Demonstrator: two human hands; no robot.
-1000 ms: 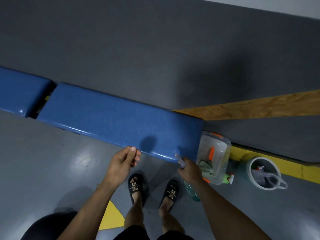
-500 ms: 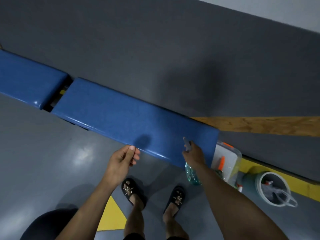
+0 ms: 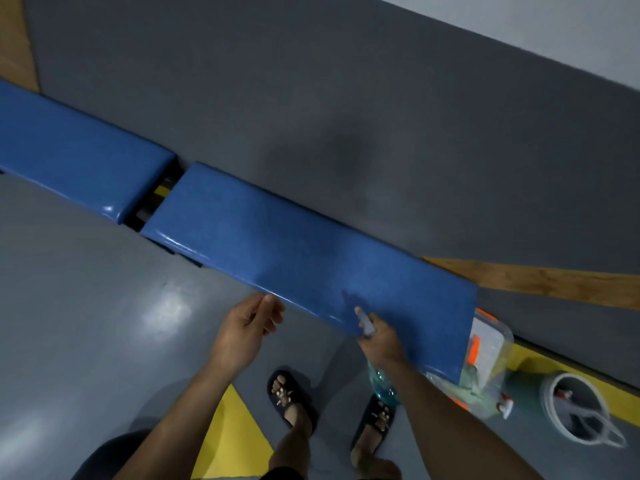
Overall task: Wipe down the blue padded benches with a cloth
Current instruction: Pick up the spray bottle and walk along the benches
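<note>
Both hands shifted along near blue padded bench (image 3: 311, 258) toward its right end. Right hand (image 3: 382, 341) grips spray bottle (image 3: 381, 382), nozzle just over bench front edge. Left hand (image 3: 247, 329) loosely curled, holding nothing, fingertips (image 3: 268, 299) at bench front edge. 2nd bench (image 3: 76, 150) well left of fingers. No cloth visible.

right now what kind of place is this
Probably a gym or sports hall, mid-cleaning: blue padded benches along a grey padded wall, glossy grey floor with yellow markings, and the right hand holding a spray bottle.
</note>
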